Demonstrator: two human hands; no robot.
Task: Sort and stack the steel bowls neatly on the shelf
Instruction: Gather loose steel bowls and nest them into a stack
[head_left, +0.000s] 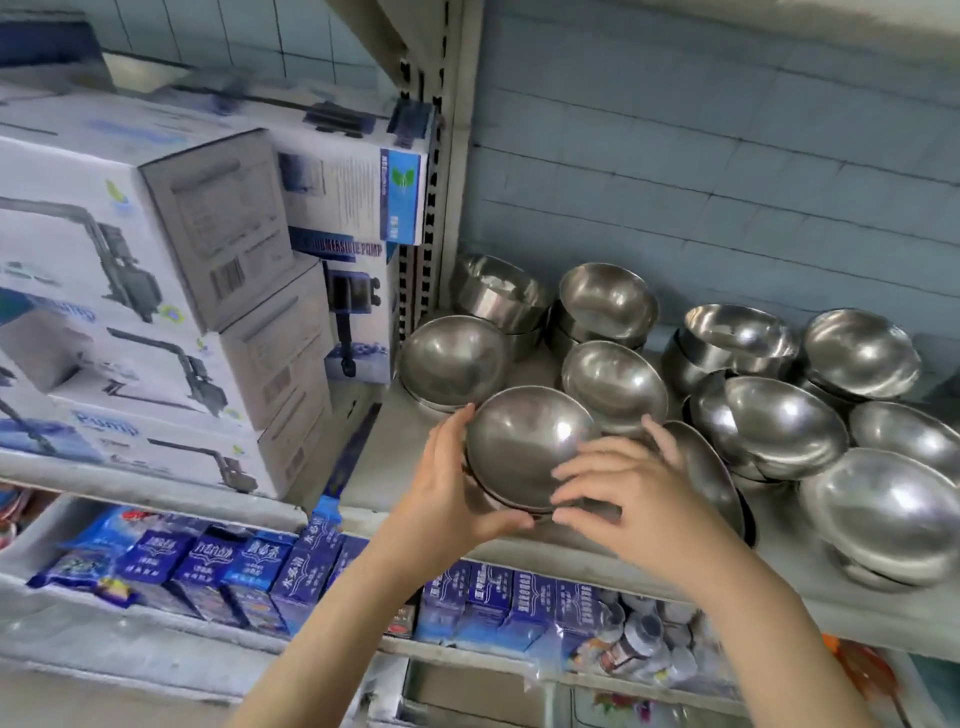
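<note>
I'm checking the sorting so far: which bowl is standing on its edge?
The bowl just right of the right hand, tipped up on its rim; the other bowls sit open side up.

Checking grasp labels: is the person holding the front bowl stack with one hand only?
No. Both the left hand and the right hand grip the front bowl stack at the shelf edge.

You can read "SUBMERSIBLE PUMP", partly blurred, on the dark-banded box (358, 312), and "Pump" on the lowest white box (119, 441). Blue packets (306, 566) carry Chinese characters, too blurred to read.
</note>
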